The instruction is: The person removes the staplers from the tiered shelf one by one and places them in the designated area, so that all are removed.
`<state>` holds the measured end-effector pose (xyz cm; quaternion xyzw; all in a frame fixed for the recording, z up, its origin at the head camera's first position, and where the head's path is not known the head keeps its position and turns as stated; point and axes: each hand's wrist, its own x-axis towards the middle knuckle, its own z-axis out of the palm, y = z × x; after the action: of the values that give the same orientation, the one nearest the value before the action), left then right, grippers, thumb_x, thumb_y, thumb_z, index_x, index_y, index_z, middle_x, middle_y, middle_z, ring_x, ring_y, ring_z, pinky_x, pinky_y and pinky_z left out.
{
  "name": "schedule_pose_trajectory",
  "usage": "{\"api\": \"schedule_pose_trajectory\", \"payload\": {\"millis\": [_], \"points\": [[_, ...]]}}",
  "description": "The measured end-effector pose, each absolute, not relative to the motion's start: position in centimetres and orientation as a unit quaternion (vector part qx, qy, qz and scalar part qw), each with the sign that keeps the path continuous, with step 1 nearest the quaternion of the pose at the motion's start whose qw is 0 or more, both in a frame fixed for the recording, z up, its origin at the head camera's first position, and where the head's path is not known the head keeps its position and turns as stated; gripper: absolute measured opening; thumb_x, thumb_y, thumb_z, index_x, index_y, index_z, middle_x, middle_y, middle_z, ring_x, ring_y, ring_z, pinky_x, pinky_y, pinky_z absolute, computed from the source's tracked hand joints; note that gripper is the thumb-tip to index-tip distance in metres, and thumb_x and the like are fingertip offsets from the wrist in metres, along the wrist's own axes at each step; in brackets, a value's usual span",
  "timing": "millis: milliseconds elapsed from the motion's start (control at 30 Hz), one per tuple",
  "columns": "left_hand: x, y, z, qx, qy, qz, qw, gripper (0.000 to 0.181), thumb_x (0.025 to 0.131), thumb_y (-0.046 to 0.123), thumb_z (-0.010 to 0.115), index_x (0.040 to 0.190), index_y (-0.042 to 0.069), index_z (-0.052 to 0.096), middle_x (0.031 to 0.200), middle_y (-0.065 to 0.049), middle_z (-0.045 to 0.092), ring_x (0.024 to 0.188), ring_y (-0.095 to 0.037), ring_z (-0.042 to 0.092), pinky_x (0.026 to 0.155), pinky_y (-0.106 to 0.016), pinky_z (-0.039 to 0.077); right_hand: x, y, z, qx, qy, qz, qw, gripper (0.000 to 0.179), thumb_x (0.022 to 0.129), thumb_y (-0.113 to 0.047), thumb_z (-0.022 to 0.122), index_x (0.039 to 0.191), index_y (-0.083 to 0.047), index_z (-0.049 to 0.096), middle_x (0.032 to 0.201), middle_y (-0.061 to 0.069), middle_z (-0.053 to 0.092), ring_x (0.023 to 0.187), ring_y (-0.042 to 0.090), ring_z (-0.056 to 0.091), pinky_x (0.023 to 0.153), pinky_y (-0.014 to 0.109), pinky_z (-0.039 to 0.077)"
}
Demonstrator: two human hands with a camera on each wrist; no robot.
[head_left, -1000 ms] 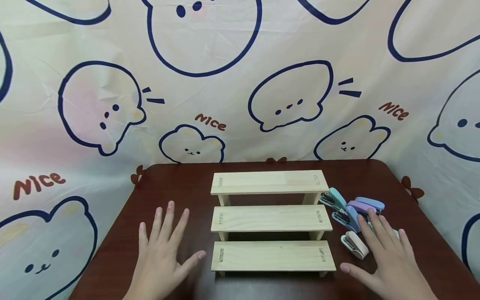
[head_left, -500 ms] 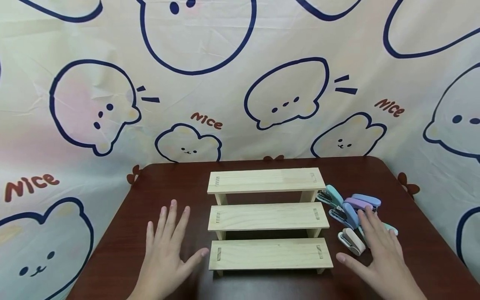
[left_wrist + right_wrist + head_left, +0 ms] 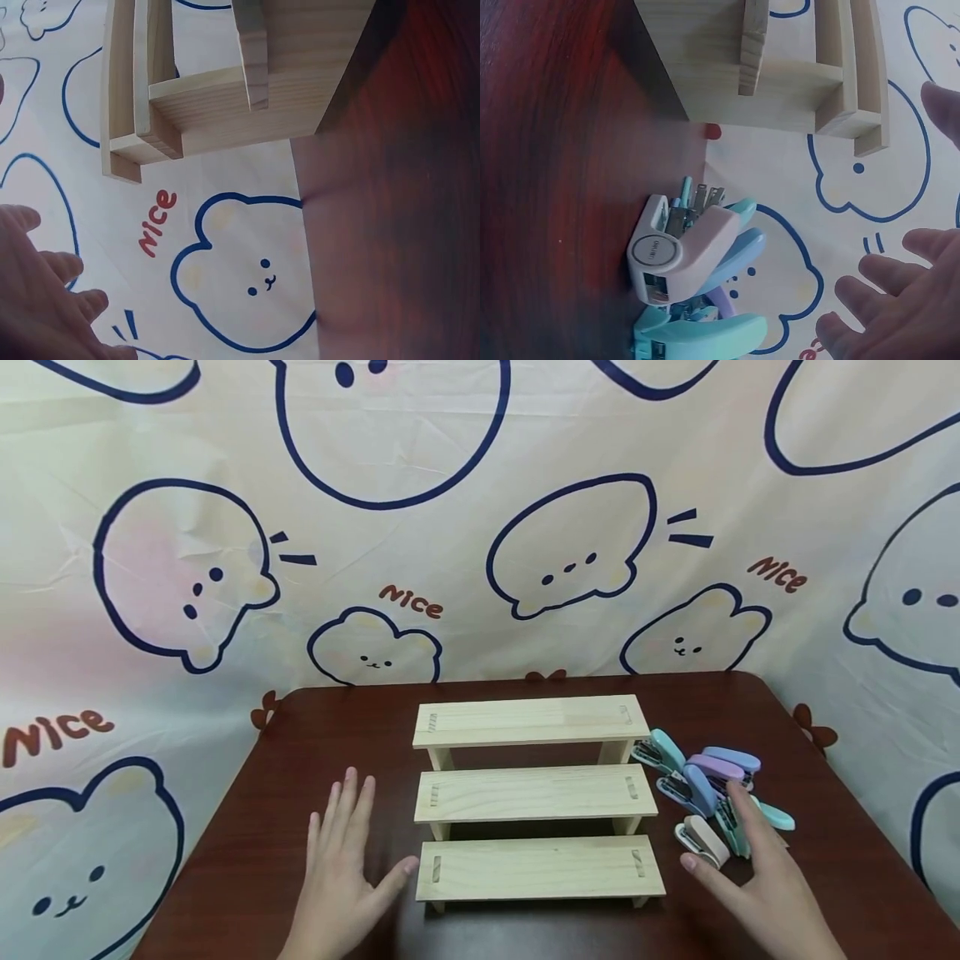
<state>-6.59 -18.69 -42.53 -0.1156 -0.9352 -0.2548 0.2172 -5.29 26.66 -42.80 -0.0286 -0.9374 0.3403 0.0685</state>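
Note:
A three-tier wooden step shelf [image 3: 540,795] of pale wood stands mid-table. To its left my left hand [image 3: 339,885] is held with fingers straight and thumb spread toward the lowest tier, holding nothing. My right hand [image 3: 776,897] hovers by a loose pile of staplers, its index finger extended in front of them. Nothing is in it, and the right wrist view shows its fingers apart from the pile. A white stapler [image 3: 703,841] lies nearest the shelf. Around it are a blue stapler [image 3: 701,789], a purple stapler [image 3: 716,767] and several others, partly covered by the right hand.
The dark brown table [image 3: 322,735] ends at a cloth backdrop [image 3: 570,435] printed with cartoon bears. One teal stapler [image 3: 663,747] lies close against the shelf's upper right end.
The right hand has shifted left and turned, its fingers now stacked behind the index finger. The left hand's fingers have drawn closer together. The view has shifted slightly. The staplers and shelf stay put.

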Motion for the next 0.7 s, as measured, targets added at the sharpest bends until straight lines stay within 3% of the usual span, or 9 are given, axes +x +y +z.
{"api": "schedule_pose_trajectory", "payload": {"millis": [300,433,533,633,700], "points": [[-6.9,-18.4,-43.5,-0.132,-0.908,-0.351,0.188,0.107,0.081,0.031,0.08,0.163,0.021,0.013,0.168,-0.003,0.012,0.153,-0.03,0.008,0.116,-0.066,0.005,-6.4,27.0,-43.5,-0.089,-0.941,0.325,0.044,0.106,0.086,-0.055,0.074,0.162,-0.012,0.015,0.155,0.034,0.027,0.134,0.058,0.03,0.092,0.08,0.03],[-7.1,-18.5,-44.0,-0.132,-0.894,-0.395,0.164,0.11,0.08,0.028,0.082,0.163,0.024,0.01,0.168,-0.003,0.016,0.15,-0.037,0.016,0.11,-0.072,0.017,-6.5,27.1,-44.1,-0.086,-0.939,0.325,0.077,0.092,0.087,-0.046,0.077,0.157,-0.009,0.03,0.148,0.034,0.039,0.13,0.055,0.037,0.092,0.078,0.033],[-7.1,-18.6,-44.4,-0.13,-0.886,-0.42,0.146,0.112,0.078,0.027,0.084,0.163,0.027,0.01,0.167,0.001,0.017,0.15,-0.031,0.02,0.103,-0.075,0.026,-6.8,27.3,-44.5,-0.09,-0.937,0.328,0.084,0.086,0.088,-0.045,0.077,0.154,-0.007,0.036,0.144,0.034,0.043,0.127,0.053,0.04,0.092,0.076,0.035],[-7.2,-18.5,-44.9,-0.134,-0.879,-0.437,0.134,0.113,0.078,0.025,0.085,0.162,0.028,0.01,0.167,0.007,0.017,0.151,-0.016,0.018,0.108,-0.065,0.027,-7.2,27.5,-44.8,-0.108,-0.935,0.333,0.062,0.087,0.088,-0.048,0.076,0.153,-0.006,0.036,0.145,0.034,0.042,0.128,0.052,0.039,0.093,0.076,0.034],[-7.2,-18.4,-45.2,-0.136,-0.875,-0.448,0.126,0.113,0.079,0.024,0.085,0.162,0.029,0.01,0.167,0.008,0.018,0.15,-0.009,0.018,0.115,-0.047,0.027,-7.5,27.7,-45.0,-0.119,-0.933,0.336,0.046,0.087,0.088,-0.049,0.075,0.154,-0.007,0.036,0.145,0.034,0.042,0.128,0.052,0.038,0.094,0.076,0.034]]}}
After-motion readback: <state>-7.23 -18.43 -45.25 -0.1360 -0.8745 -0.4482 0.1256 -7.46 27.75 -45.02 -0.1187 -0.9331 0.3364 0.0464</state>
